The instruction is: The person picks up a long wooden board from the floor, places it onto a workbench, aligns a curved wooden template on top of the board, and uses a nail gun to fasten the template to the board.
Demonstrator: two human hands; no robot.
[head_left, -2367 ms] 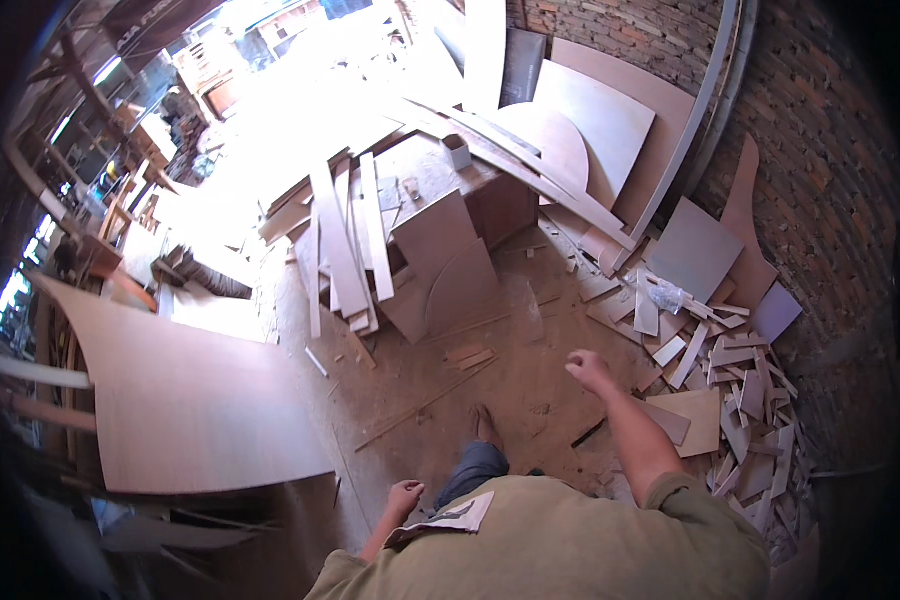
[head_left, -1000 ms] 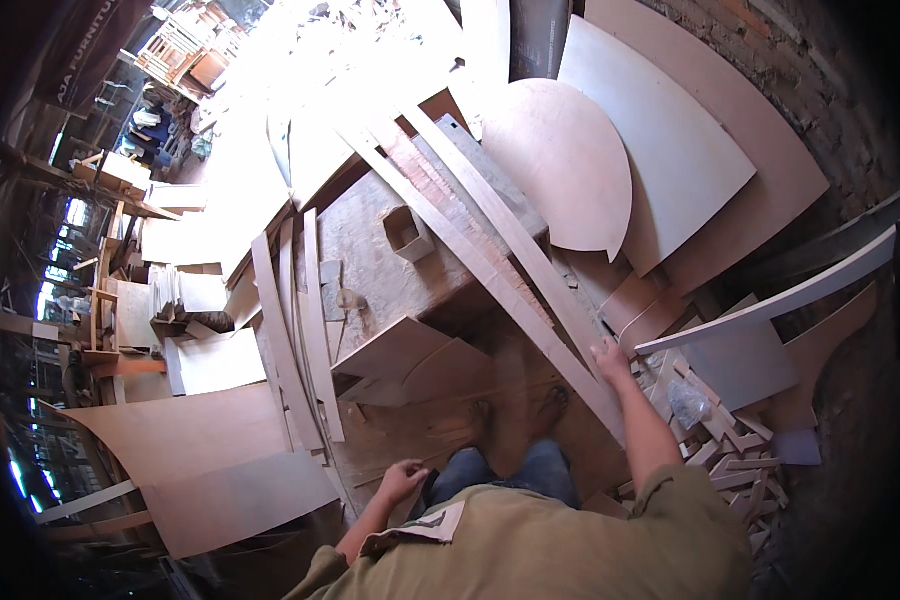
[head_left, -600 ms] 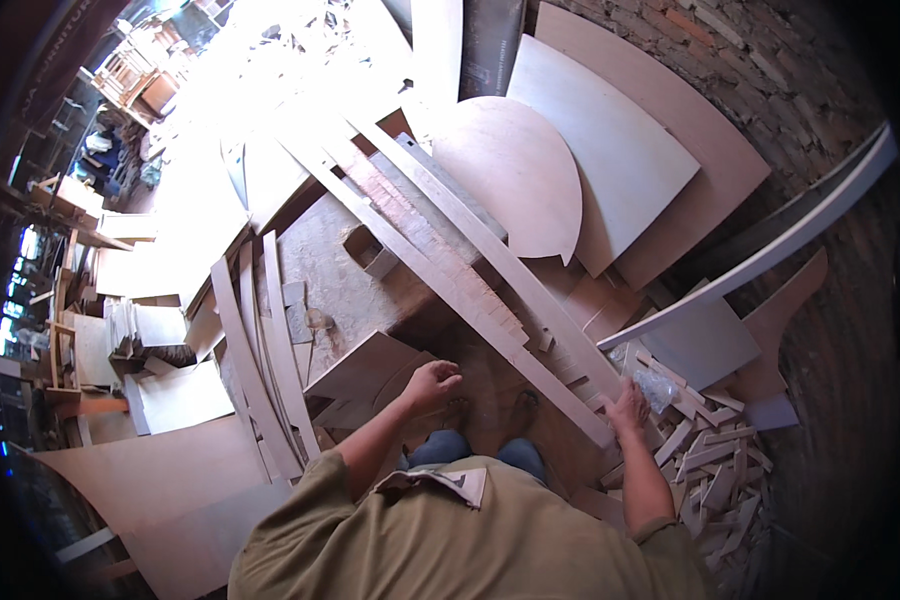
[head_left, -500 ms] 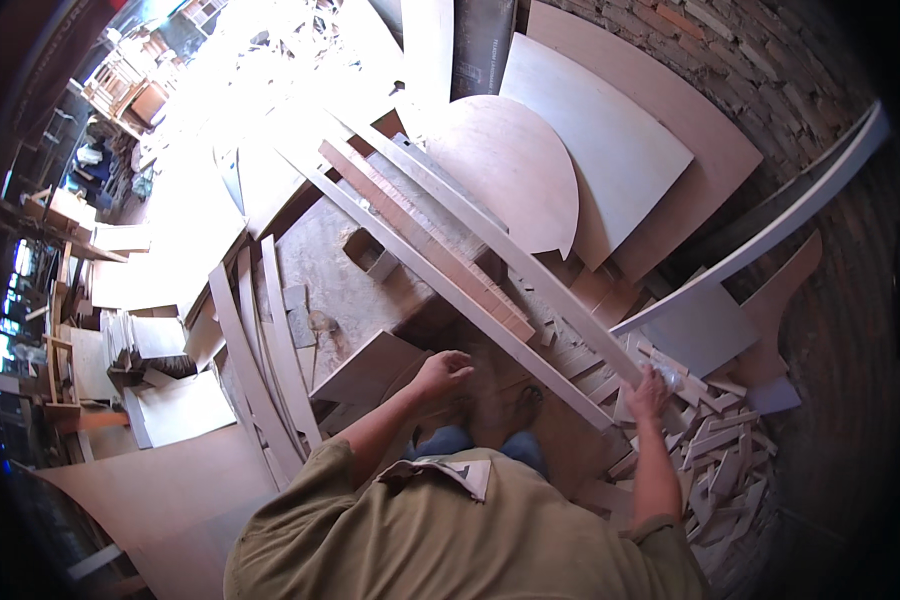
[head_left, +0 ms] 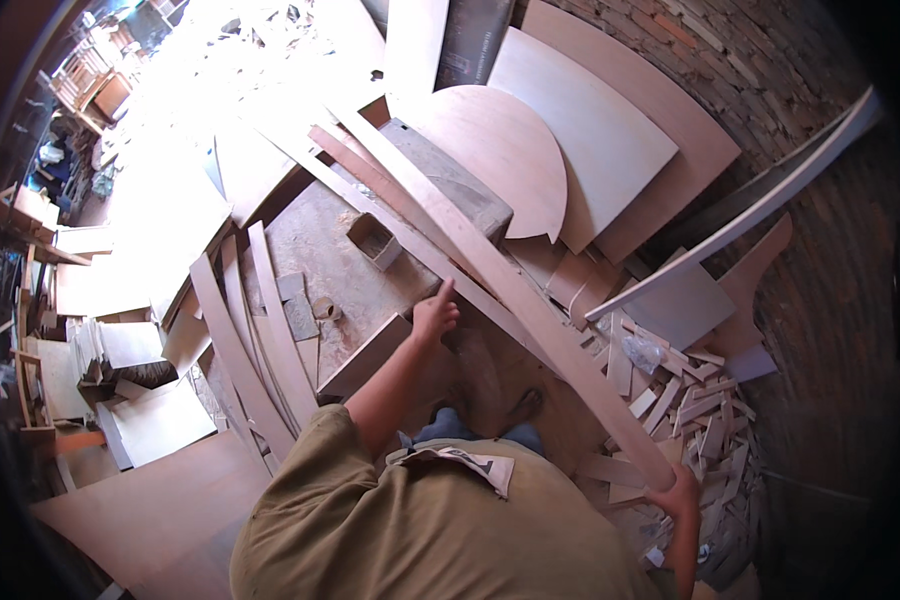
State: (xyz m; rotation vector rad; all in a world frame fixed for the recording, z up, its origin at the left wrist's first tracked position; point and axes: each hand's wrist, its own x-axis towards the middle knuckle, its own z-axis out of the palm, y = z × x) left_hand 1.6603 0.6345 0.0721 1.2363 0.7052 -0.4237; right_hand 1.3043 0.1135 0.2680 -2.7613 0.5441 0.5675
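- Since the earlier frames the right hand [head_left: 678,492] has slid down to the near end of the long strip [head_left: 510,290], and the left hand [head_left: 433,318] has come up off the board edge toward it.
- Right hand: fingers wrap the strip's lower end, low on the right, above the scrap pile [head_left: 690,400].
- Left hand: fingers loosely curled, thumb raised, holding nothing; it hovers just beside the strip's left edge, over the near corner of the bench [head_left: 320,270]. Whether the thumb touches the strip cannot be told.
- Strip: long, narrow and pale, running on a slant from the far end of the bench down to the right hand. It lies across other thin strips [head_left: 370,170] stacked on the bench.
- On the bench: a small open box [head_left: 374,240] and a roll of tape [head_left: 325,308], both left of the strip.
- Curved strips [head_left: 240,340] lean against the bench's left side.
- Against the brick wall [head_left: 770,90] stand a half-round panel [head_left: 500,160] and larger sheets [head_left: 610,130].
- A large board [head_left: 140,500] lies on the floor at lower left.
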